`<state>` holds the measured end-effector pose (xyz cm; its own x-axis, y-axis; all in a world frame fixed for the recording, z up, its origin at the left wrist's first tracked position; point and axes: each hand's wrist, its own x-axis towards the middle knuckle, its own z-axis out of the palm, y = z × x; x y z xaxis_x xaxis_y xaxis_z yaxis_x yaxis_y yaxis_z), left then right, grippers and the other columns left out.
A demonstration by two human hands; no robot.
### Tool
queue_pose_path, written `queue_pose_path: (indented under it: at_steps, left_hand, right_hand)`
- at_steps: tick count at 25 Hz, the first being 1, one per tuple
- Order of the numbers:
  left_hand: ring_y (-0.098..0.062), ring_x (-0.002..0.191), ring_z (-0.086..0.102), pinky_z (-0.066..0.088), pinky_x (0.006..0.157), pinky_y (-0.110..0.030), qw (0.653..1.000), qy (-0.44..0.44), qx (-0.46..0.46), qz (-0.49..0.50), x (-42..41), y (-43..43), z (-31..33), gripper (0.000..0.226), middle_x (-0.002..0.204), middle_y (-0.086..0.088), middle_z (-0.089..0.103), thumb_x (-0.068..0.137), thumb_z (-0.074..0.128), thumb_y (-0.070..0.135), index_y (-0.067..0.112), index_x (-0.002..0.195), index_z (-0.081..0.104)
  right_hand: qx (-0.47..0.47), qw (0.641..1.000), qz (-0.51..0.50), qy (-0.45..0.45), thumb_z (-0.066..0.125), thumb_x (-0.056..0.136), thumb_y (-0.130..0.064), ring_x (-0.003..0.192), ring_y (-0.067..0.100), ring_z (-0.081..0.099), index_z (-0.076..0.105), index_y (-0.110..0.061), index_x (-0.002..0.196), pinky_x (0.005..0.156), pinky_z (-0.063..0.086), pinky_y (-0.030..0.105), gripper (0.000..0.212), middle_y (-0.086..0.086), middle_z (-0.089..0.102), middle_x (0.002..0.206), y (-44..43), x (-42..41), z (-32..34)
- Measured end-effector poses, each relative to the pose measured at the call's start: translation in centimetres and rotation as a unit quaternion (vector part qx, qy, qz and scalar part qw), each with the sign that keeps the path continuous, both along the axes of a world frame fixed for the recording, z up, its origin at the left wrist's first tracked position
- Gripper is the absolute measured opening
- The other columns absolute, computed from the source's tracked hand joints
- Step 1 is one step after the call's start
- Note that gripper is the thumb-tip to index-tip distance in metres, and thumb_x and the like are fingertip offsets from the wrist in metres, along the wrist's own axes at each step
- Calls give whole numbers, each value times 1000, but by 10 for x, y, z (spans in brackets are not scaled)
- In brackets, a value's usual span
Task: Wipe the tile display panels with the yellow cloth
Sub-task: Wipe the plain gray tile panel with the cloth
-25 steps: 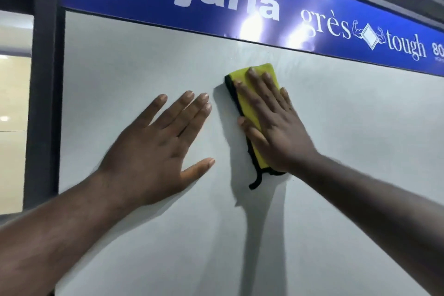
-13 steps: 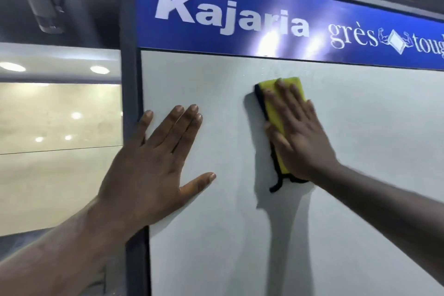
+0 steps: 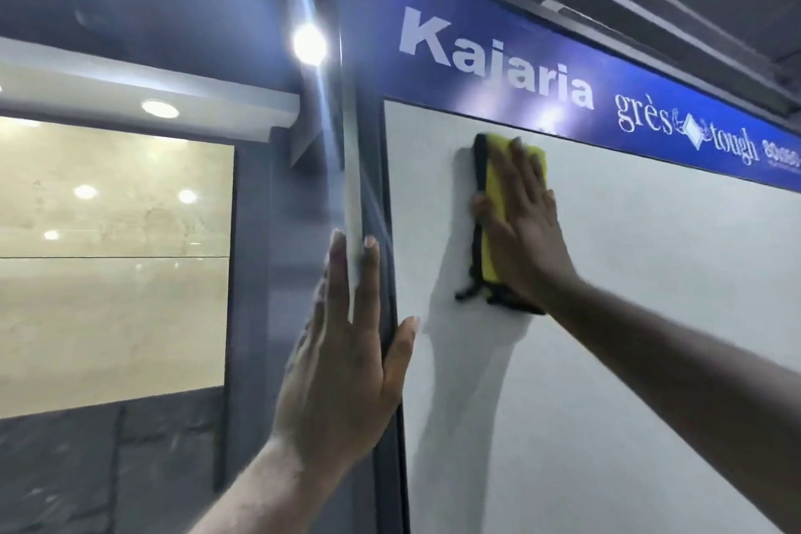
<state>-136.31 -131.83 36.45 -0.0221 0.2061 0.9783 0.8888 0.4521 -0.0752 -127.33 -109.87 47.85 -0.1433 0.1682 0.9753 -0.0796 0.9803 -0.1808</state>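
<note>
Moved leftward, the spread left hand (image 3: 342, 369) straddles the frame (image 3: 383, 204); the flat right hand (image 3: 526, 238) presses one yellow cloth (image 3: 494, 195) onto one tile panel (image 3: 607, 360).

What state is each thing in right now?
yellow cloth: pressed flat against the panel's top left.
right hand: open, flat, pressing the cloth.
left hand: open, resting on the panel's left edge.
white tile panel: upright, under the blue sign.
ceiling spotlight: lit.
</note>
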Motion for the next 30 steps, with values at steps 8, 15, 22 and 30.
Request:
queue_pose_path:
  at_steps: [8,15,22,30]
  left_hand:
    - [-14,168,7,22,135,-44,960,-42,47,-273,-10,10,-22,73,182,6,5,116,34,27,40,171,-12]
    - [-7,165,17,23,132,-31,942,-101,102,-304,-13,21,-29,64,177,-1,26,115,37,28,25,172,7]
    - [-7,165,16,23,132,-36,941,-103,98,-308,-13,21,-31,60,178,-2,26,116,35,28,27,170,10]
    - [-11,165,21,23,132,-26,947,-86,98,-295,-12,22,-29,59,176,-7,28,116,34,23,22,169,9]
  right_hand:
    - [192,980,-40,-26,26,113,-42,161,8,-11,8,-38,168,132,5,47,58,-15,-7,176,-63,-8,-32]
    - [72,996,-39,20,22,113,-43,161,8,-12,5,-41,168,132,3,46,57,-14,-7,176,-90,-19,-24]
    - [-47,998,-37,28,23,109,-46,161,5,-11,6,-41,168,131,6,49,61,-15,-4,176,-48,-12,-40]
    - [78,996,-40,-8,27,114,-39,162,10,-11,5,-36,168,131,6,52,59,-12,-8,176,-68,-10,-106]
